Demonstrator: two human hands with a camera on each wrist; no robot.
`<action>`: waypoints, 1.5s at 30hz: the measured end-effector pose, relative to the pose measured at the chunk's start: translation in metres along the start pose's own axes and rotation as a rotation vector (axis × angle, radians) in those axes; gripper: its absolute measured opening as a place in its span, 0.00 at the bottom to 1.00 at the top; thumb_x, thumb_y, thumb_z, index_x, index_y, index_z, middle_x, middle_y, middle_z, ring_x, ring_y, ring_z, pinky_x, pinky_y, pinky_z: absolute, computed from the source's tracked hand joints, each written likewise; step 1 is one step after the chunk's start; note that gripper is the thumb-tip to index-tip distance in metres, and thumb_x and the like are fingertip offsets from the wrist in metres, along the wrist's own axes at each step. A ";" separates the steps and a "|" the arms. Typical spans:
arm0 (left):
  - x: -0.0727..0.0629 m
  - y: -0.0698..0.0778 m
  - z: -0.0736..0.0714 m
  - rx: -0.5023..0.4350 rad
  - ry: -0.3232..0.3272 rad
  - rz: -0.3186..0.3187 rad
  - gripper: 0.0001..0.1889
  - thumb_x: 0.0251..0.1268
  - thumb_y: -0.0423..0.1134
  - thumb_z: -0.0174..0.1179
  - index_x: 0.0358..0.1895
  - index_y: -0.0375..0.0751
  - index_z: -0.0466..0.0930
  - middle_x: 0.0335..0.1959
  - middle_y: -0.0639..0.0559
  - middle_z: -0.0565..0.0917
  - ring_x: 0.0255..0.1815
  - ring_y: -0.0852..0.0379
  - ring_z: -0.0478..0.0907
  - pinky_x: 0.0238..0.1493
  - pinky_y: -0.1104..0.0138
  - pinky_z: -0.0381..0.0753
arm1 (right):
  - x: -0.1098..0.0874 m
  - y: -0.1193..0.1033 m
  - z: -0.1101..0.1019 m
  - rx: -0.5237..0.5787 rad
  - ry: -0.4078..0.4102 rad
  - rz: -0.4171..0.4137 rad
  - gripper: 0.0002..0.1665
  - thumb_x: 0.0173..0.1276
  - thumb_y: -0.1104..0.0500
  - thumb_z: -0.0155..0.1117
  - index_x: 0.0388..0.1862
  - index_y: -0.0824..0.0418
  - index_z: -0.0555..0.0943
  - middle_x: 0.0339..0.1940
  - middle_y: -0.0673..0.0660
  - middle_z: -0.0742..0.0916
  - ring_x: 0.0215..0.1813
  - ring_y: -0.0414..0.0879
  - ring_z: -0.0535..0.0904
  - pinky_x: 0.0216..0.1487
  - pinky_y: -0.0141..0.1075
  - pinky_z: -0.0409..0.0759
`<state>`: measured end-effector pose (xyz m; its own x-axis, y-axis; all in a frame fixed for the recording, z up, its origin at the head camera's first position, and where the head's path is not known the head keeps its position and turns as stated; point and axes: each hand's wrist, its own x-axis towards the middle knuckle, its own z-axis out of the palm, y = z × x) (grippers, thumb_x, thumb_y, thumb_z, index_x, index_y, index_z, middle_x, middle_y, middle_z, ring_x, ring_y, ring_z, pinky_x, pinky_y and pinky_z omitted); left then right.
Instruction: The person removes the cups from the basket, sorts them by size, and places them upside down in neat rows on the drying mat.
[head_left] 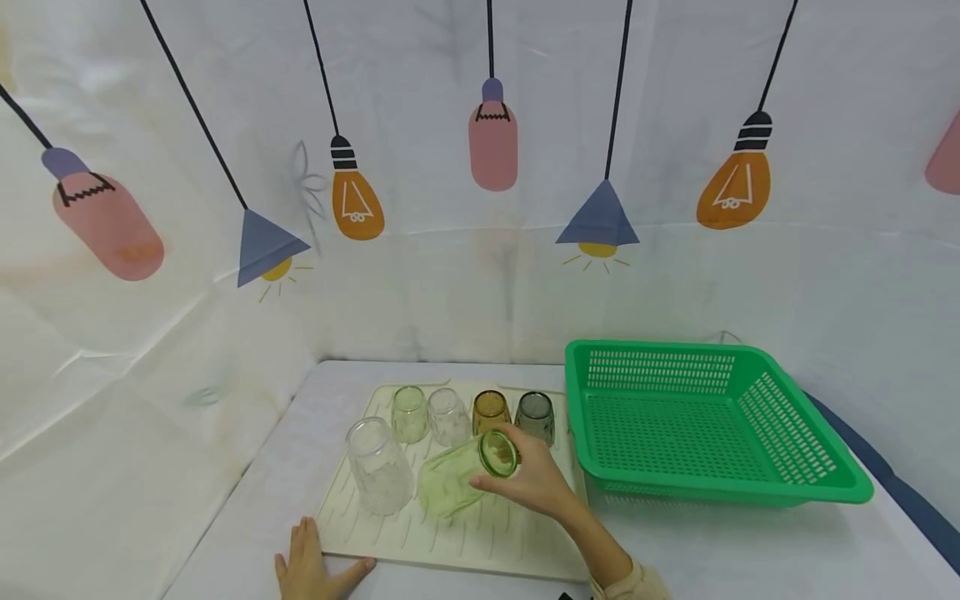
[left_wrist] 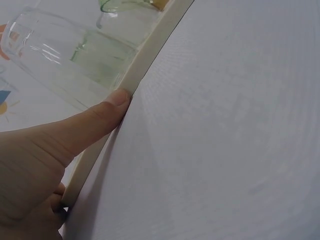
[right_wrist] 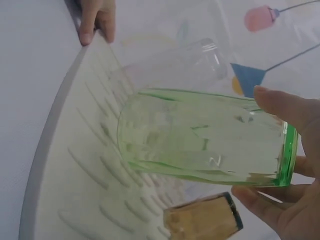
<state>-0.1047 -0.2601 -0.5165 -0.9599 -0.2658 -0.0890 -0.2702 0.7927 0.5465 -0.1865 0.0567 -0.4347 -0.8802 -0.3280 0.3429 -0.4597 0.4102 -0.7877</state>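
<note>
My right hand (head_left: 528,475) grips a tall light green drinking glass (right_wrist: 205,137) around its base end, with the thick base toward the palm. The glass's wide rim is close to the ribbed cream draining tray (head_left: 420,537); whether they touch I cannot tell. At the tray's front left corner rests my left hand (head_left: 315,571), its thumb (left_wrist: 95,120) straight along the front edge and its fingers along the left side. A tall clear glass (head_left: 380,471) stands on the tray's left, beside the green one.
Along the tray's back stand a small pale green glass (head_left: 409,414), a small clear glass (head_left: 448,417), an amber glass (head_left: 491,410) and a dark grey glass (head_left: 536,417). Right of the tray sits a green plastic basket (head_left: 667,496). A printed cloth wall (head_left: 450,292) rises behind the table.
</note>
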 end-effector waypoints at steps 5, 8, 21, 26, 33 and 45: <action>-0.001 0.001 0.000 -0.004 0.003 0.001 0.69 0.34 0.61 0.72 0.65 0.11 0.39 0.66 0.14 0.44 0.69 0.23 0.40 0.64 0.33 0.30 | 0.010 -0.005 0.009 -0.096 -0.004 -0.079 0.42 0.50 0.43 0.74 0.60 0.63 0.73 0.54 0.57 0.82 0.55 0.53 0.78 0.50 0.51 0.78; -0.001 0.000 0.000 0.001 0.011 0.002 0.69 0.34 0.61 0.72 0.65 0.11 0.40 0.66 0.14 0.45 0.68 0.23 0.40 0.64 0.33 0.31 | 0.015 -0.008 0.014 -0.155 -0.023 -0.091 0.43 0.51 0.42 0.73 0.61 0.63 0.72 0.57 0.58 0.80 0.58 0.55 0.76 0.52 0.53 0.76; -0.001 -0.001 0.000 -0.005 0.003 0.000 0.69 0.34 0.61 0.72 0.65 0.11 0.39 0.66 0.15 0.44 0.69 0.23 0.39 0.64 0.33 0.30 | 0.038 -0.023 0.044 -0.261 -0.101 -0.093 0.46 0.55 0.39 0.69 0.67 0.61 0.67 0.62 0.61 0.76 0.62 0.56 0.73 0.53 0.51 0.78; -0.001 -0.001 0.001 -0.004 0.014 0.008 0.69 0.34 0.61 0.72 0.65 0.11 0.40 0.66 0.14 0.45 0.68 0.23 0.40 0.64 0.33 0.30 | 0.045 -0.026 0.054 -0.288 -0.107 -0.100 0.47 0.53 0.39 0.70 0.67 0.59 0.67 0.61 0.63 0.76 0.58 0.56 0.76 0.49 0.49 0.80; -0.001 -0.001 0.001 -0.001 0.005 -0.008 0.69 0.34 0.61 0.72 0.65 0.11 0.40 0.66 0.14 0.45 0.68 0.23 0.39 0.64 0.33 0.30 | 0.051 -0.029 0.058 -0.367 -0.132 -0.104 0.48 0.51 0.38 0.71 0.67 0.59 0.67 0.58 0.63 0.77 0.54 0.56 0.78 0.48 0.47 0.81; 0.002 0.001 0.001 0.010 -0.010 -0.003 0.70 0.34 0.62 0.72 0.65 0.10 0.38 0.66 0.14 0.43 0.68 0.23 0.39 0.63 0.33 0.30 | 0.061 -0.036 0.063 -0.419 -0.143 -0.036 0.49 0.46 0.36 0.74 0.65 0.56 0.70 0.57 0.61 0.79 0.54 0.55 0.78 0.46 0.46 0.81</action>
<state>-0.1071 -0.2597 -0.5174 -0.9596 -0.2633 -0.0990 -0.2742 0.7970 0.5382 -0.2163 -0.0321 -0.4175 -0.8510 -0.4511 0.2688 -0.5241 0.6959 -0.4909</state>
